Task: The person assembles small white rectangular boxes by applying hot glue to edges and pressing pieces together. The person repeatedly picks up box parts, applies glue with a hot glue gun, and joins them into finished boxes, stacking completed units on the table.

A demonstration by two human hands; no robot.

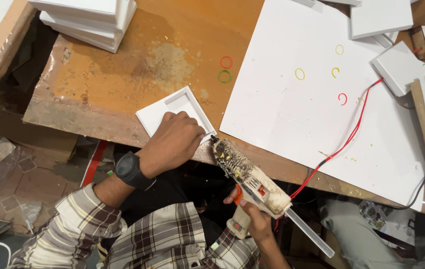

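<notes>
Glue gun (248,178) gripped in right hand (252,214), nozzle at white frame (172,112) pinned under closed left hand (175,142); fingers risk burns.

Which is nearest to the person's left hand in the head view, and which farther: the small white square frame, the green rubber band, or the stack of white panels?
From the left hand:
1. Small white square frame, right under the hand at the table edge.
2. Green rubber band, up and to the right on the brown tabletop.
3. Stack of white panels, far corner, upper left.

Worn orange-brown table (122,74); on it white sheet (292,114), small white frame (172,112), stacked white panels (90,20), rubber bands (225,68)
</notes>
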